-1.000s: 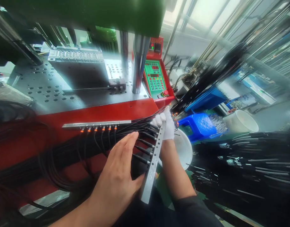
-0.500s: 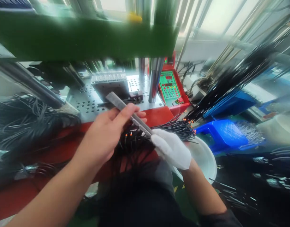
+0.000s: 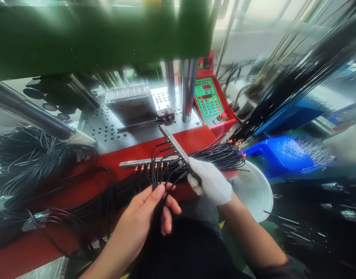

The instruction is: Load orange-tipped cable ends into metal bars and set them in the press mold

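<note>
Gloved in white, my right hand [image 3: 210, 181] grips the near end of a metal bar [image 3: 175, 144], which slants up and away to the left. Several black cables [image 3: 155, 166] hang from the bar's lower edge. My bare left hand [image 3: 150, 207] is closed around these cables below the bar, thumb pressed on them, the outer fingers loosely curled. Behind the cables lies a second metal bar [image 3: 128, 164] on the red table [image 3: 114, 150], with orange-tipped cable ends along it. A bundle of black cables [image 3: 215, 155] passes behind my right hand.
The press has a perforated plate [image 3: 105, 133], a metal mold block [image 3: 131, 102] and a steel column [image 3: 188, 93]. A red control box [image 3: 208, 97] stands to its right. At the right are a white bucket [image 3: 262, 193] and a blue bin [image 3: 282, 155]. Cables heap at left [image 3: 35, 155].
My left hand has gone from the bar down to the cables. The bar in my right hand has swung steeper, its cables now showing. The second bar on the table has come into view.
</note>
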Demonstrator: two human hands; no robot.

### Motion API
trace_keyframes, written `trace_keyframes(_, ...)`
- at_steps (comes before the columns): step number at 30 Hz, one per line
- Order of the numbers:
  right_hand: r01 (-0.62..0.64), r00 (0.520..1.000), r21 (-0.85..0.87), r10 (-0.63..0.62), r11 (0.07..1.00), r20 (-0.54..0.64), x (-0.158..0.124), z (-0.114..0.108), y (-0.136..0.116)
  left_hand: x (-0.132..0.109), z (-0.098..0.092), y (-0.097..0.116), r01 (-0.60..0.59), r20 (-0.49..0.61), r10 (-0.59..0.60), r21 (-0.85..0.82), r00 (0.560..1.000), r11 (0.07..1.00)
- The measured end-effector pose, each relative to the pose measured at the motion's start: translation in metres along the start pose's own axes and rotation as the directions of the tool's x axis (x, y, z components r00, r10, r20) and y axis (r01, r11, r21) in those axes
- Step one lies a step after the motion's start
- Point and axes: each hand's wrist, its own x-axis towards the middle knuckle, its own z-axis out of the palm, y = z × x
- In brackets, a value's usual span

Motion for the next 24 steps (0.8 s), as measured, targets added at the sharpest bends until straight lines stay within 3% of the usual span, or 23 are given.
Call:
trace_keyframes(13,-0.094,0.995,0.159,0.086,0.983,0.058,0.003,-0.0004,-0.0021,0.0025,0.0039,0.0033,0.033,-0.058,-0.036,-0.037,0.998,0.999)
trace_keyframes(24,-0.119,0.99,0.154,0.107,0.981,0.089,0.0009,-0.0005,-0.0055,0.001,0.002,0.0022,0.051,-0.063,-0.054,-0.057,0.997,0.997)
